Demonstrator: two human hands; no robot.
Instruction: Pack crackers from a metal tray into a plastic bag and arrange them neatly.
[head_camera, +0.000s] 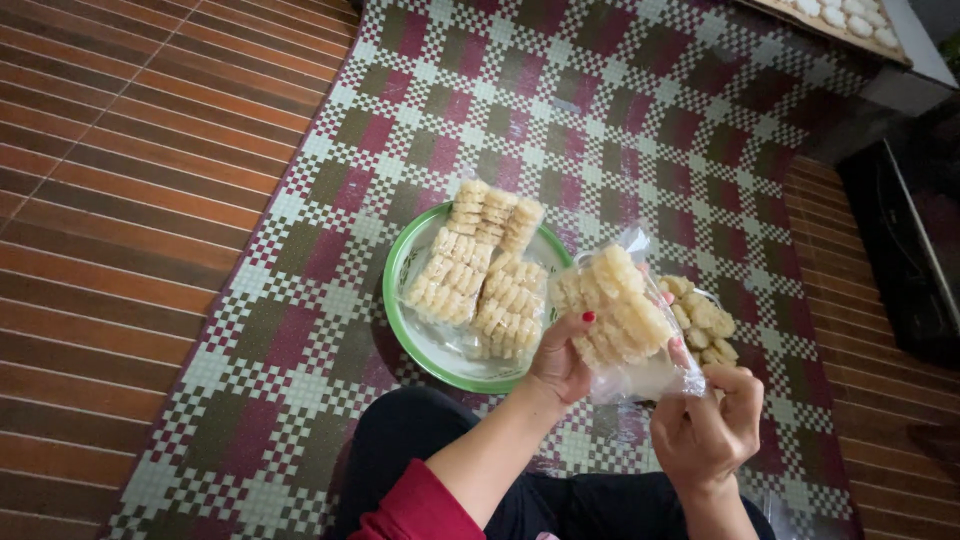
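Checkered matting (620, 120) in green, maroon and white covered the floor under us, laid over reddish-brown ribbed tiles (130, 200) that showed to the left and along the right edge. We sat on the mat with our dark-trousered legs (420, 440) at the bottom of the view and a red sleeve (420, 505) on our left arm.

Our left hand (563, 360) was closed around a clear plastic bag (625, 325) filled with pale yellow ridged crackers, thumb on the near face and fingers hidden behind it. Our right hand (705, 425) pinched the bag's lower right corner, where the empty plastic was gathered, fingers curled tight on it. We held the bag tilted above the mat, just to the right of a round plate with a green rim (400, 265).

On that plate lay several more packed bags of the same crackers (485, 270), side by side and overlapping, their top ends reaching past the far rim. Behind the held bag, partly hidden by it, sat a loose heap of crackers (702, 320) on the mat; we could not tell what they lay in.

At the top right corner, well apart from our hands, a tray of small pale round pieces (850, 18) rested on a raised ledge, and a dark, glossy object (900, 250) stood along the right side.
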